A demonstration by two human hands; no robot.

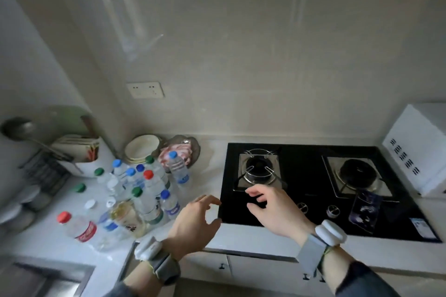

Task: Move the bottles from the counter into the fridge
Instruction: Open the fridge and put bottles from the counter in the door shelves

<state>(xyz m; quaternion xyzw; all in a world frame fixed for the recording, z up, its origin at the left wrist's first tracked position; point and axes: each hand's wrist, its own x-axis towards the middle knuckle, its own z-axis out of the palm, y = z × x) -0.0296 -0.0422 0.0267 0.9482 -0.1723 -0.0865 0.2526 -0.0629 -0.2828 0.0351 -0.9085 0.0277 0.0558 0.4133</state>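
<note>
1. Head view: the left hand (193, 222) is held above the counter's (43, 239) front edge, fingers loosely curled, thumb and forefinger apart, holding nothing.
2. The right hand (272, 210) is held over the front left part of the black gas hob (309, 214), fingers loosely bent and spread, holding nothing. The two hands are near each other but apart.
3. Each wrist carries a grey strap with a white puck-shaped device.
4. The bottles (144, 190) stand in a cluster on the counter, just left of the left hand and beyond it. They are clear plastic, with blue, green, red and white caps.
5. Nearest the left hand are a blue-capped bottle (170, 204) and a green-capped bottle (144, 207), both upright; neither is touched.
6. A red-capped bottle with a red label (79, 228) leans at the near left of the cluster, well left of the left hand.
7. One more blue-capped bottle (178, 169) stands at the far side of the cluster, beyond the left hand.
8. Behind the cluster: stacked bowls (142, 148) and a dish holding a pink item, blurred.
9. Far left of the hands: a utensil holder and a ladle (21, 129).
10. Right of the right hand: a dark card-like item (365, 212) lies on the hob, and a white appliance (420, 149) stands at the counter's far right.
11. No fridge appears in this view.
</note>
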